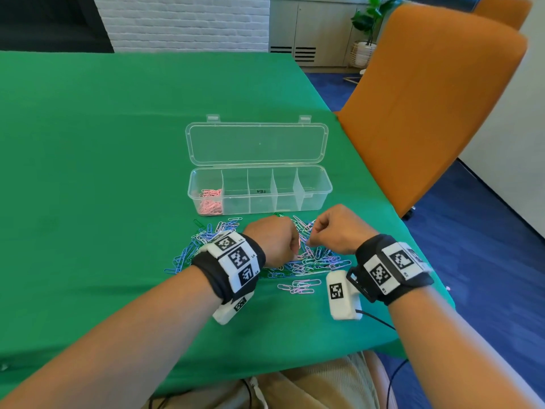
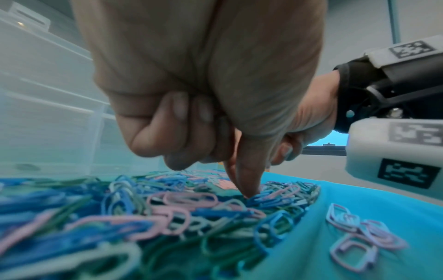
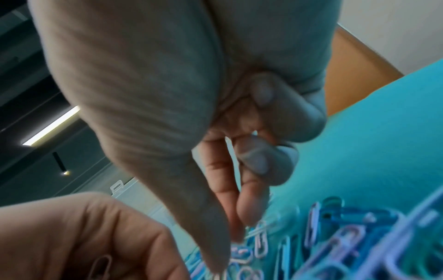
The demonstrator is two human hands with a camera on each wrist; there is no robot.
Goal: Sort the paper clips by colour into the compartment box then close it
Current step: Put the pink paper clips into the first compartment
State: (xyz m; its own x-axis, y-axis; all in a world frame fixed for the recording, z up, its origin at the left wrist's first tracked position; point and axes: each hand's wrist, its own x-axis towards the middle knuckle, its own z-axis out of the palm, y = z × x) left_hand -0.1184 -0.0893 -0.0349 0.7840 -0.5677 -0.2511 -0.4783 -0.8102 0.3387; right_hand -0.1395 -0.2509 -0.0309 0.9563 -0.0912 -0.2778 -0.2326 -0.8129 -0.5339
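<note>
Both hands, left hand (image 1: 272, 242) and right hand (image 1: 339, 228), work with fingers curled over the paper clips (image 1: 312, 261) near the table's (image 1: 103, 143) right edge; whether either pinches a clip, I cannot tell.

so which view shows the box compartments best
The head view: the whole box lies open, five compartments visible, pink clips in the leftmost only, the other four bare. The left wrist view shows just a blurred clear wall. The right wrist view catches only a lid latch.
</note>
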